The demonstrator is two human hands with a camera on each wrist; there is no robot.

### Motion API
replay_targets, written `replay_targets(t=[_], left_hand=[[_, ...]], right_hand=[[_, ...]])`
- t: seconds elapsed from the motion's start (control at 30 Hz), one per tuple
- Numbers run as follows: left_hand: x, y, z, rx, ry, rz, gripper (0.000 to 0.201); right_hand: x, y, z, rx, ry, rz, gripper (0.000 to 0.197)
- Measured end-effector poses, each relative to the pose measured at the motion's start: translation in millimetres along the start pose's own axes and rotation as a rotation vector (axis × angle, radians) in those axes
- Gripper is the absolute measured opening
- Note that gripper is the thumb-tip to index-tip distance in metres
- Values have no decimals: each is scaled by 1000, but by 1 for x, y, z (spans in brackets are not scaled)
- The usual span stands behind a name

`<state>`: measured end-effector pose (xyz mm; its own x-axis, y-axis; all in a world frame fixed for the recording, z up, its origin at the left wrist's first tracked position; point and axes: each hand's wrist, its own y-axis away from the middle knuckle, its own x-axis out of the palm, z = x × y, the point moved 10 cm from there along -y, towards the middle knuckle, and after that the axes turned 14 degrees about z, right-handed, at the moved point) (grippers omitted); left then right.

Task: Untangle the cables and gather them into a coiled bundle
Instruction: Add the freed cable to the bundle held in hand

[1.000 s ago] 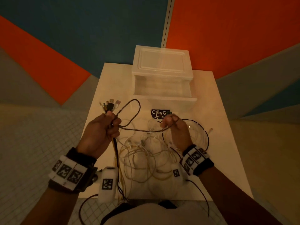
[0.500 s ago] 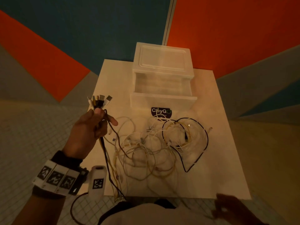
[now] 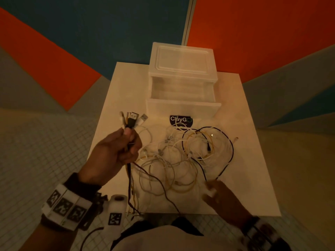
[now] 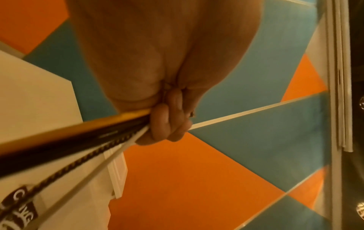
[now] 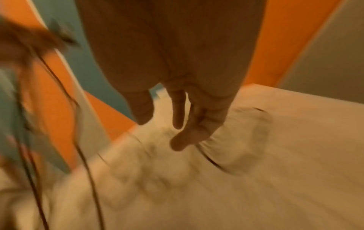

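Observation:
A tangle of white, yellow and black cables (image 3: 183, 158) lies spread over the white table (image 3: 253, 178). My left hand (image 3: 125, 142) is raised above the table's left edge and grips a bunch of cable ends, with several USB plugs (image 3: 133, 118) sticking up out of the fist. The wrist view shows my left hand (image 4: 167, 124) curled round yellow, black and braided cables (image 4: 78, 140) that run down taut. My right hand (image 3: 215, 194) hovers over the table's near right part beside the black cable's loop, blurred. In the right wrist view its fingers (image 5: 177, 112) hang straight and hold nothing.
A translucent plastic drawer unit (image 3: 183, 78) stands at the back of the table with its drawer pulled out. A dark round sticker (image 3: 181, 120) lies in front of it. Tiled floor surrounds the table; orange and blue walls rise behind.
My right hand let go of the braided cable, dropped out below the table's near edge, and has come back up over the near right. My left hand shifted left with the bunch.

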<state>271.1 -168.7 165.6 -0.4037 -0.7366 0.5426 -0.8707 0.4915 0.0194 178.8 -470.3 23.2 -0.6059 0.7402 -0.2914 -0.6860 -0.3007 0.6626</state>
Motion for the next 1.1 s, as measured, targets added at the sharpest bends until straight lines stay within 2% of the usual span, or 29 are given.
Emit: replay_targets(t=[0.03, 0.1, 0.13, 0.2, 0.27, 0.37, 0.5, 0.57, 0.7, 0.77, 0.83, 0.9, 0.93, 1.0, 1.03, 1.1], left_hand=[[5, -2, 4, -11, 3, 5, 27], [14, -5, 9, -26, 5, 15, 23], [17, -7, 11, -32, 0, 17, 23], [20, -6, 9, -38, -13, 9, 22], [17, -3, 2, -24, -11, -2, 23], [5, 6, -15, 41, 18, -10, 29], [-6, 20, -24, 76, 6, -47, 25], [-13, 26, -24, 79, 6, -83, 27], [-32, 37, -17, 63, 16, -156, 25], [-36, 40, -14, 65, 20, -153, 26], [-38, 43, -13, 66, 22, -150, 34], [-42, 48, -14, 68, 20, -162, 38], [-45, 50, -14, 71, 26, -170, 39], [-51, 56, -12, 76, 48, -191, 41], [-55, 58, -9, 74, 56, -203, 42], [-61, 61, -3, 56, 57, -231, 41]], right_hand=[[10, -13, 49, -128, 46, 79, 56], [37, -29, 151, -417, 149, 171, 67], [53, -33, 187, -516, 196, 212, 68], [98, -41, 239, -666, 296, 325, 49], [143, -60, 237, -555, 315, 507, 29], [193, -77, 205, -426, 415, 694, 34], [223, -107, 140, -192, 664, 767, 33], [222, -115, 126, -165, 788, 781, 33], [199, -124, 148, -274, 833, 746, 50], [186, -116, 182, -409, 654, 712, 35], [156, -116, 208, -496, 434, 523, 24], [108, -131, 219, -520, 250, 189, 22], [87, -145, 215, -486, 206, 36, 22], [60, -177, 207, -384, 301, -138, 21], [61, -196, 204, -342, 427, -124, 23], [87, -228, 200, -319, 718, 51, 30]])
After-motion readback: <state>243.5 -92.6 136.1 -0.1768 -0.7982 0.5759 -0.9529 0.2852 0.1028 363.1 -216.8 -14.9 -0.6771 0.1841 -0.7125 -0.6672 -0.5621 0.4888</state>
